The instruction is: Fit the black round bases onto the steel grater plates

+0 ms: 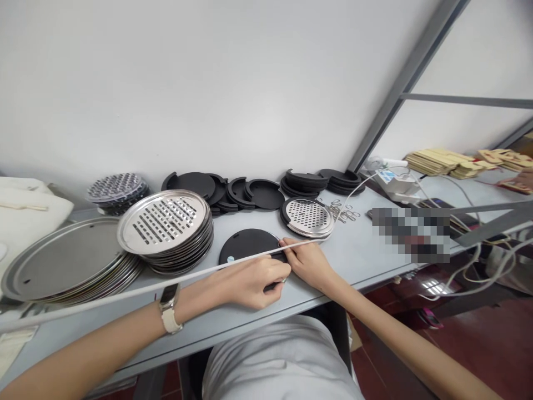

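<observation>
A round black disc [245, 244] with a small pale sticker lies on the table in front of me. My left hand [260, 280] is closed in a fist at its near edge, around a small dark thing that mostly hides in the fingers. My right hand [306, 264] is closed in a pinch at the disc's right edge; a tiny metal bit shows at the fingertips, too small to name. Behind that hand sits a round metal grater plate [310, 215] in a black holder. Small metal rings and clips [343, 211] lie loose to its right.
At left stand a stack of grater plates [166, 222] and a stack of plain metal discs [66, 255]. Black round holders [266, 194] line the wall. A white cord [137, 286] runs across the table, over the black disc. Wooden pieces [433, 161] lie far right, near another person's hand [525, 179].
</observation>
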{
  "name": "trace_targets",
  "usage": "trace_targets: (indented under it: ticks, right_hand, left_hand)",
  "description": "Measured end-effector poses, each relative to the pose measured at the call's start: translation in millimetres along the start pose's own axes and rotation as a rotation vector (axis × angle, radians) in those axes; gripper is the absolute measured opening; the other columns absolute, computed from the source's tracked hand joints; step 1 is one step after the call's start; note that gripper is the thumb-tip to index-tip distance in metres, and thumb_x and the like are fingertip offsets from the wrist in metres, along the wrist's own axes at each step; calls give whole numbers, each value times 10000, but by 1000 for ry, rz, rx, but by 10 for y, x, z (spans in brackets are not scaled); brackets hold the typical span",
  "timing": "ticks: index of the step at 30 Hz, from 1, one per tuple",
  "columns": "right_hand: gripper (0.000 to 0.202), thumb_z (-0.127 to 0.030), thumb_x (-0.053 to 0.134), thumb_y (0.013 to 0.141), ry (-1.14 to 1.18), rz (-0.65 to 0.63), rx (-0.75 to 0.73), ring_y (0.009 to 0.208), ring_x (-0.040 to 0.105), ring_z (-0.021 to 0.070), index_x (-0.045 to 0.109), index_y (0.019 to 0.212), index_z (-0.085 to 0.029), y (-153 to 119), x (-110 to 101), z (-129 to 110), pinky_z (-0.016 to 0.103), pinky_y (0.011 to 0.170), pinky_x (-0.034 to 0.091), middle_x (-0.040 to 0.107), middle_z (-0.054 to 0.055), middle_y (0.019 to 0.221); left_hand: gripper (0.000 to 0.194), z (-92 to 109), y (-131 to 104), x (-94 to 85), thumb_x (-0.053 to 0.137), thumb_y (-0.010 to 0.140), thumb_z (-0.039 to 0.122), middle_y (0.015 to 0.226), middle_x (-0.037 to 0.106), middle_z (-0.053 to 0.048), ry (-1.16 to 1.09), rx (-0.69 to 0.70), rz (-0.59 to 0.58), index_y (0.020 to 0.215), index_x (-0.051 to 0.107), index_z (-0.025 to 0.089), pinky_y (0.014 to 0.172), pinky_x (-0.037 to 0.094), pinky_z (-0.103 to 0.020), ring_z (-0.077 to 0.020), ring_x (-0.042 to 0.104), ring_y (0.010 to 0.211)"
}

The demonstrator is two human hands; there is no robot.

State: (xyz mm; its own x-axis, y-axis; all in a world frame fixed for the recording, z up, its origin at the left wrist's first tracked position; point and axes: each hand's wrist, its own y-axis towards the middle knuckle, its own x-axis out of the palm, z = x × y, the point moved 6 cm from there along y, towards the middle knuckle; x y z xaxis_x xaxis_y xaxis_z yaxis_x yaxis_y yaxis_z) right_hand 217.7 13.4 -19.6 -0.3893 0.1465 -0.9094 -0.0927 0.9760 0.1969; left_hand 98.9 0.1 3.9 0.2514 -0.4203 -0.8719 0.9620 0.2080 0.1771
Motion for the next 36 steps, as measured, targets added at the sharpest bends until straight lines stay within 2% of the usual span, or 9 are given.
trace_targets:
  ticks: [21, 36]
  right_hand:
    - [354, -283, 303, 992, -52, 4, -53, 579, 555, 164, 559, 766, -192, -27, 33, 7, 276, 576, 272, 632, 40, 645]
    - [329, -258, 322, 990, -129, -4, -64, 547, 535, 159, 586, 816, -169, -56, 27, -9, 273, 559, 241, 623, 36, 623]
  left_hand:
    - [283, 11, 0, 7, 456, 793, 85, 658, 369, 36, -30, 32, 4, 714, 215, 210, 620, 321, -266, -124, 362, 604]
    - [209, -4, -7, 16, 454, 800, 113, 652, 399, 32, 22, 13, -24, 722, 285, 209, 612, 334, -273, -134, 371, 603]
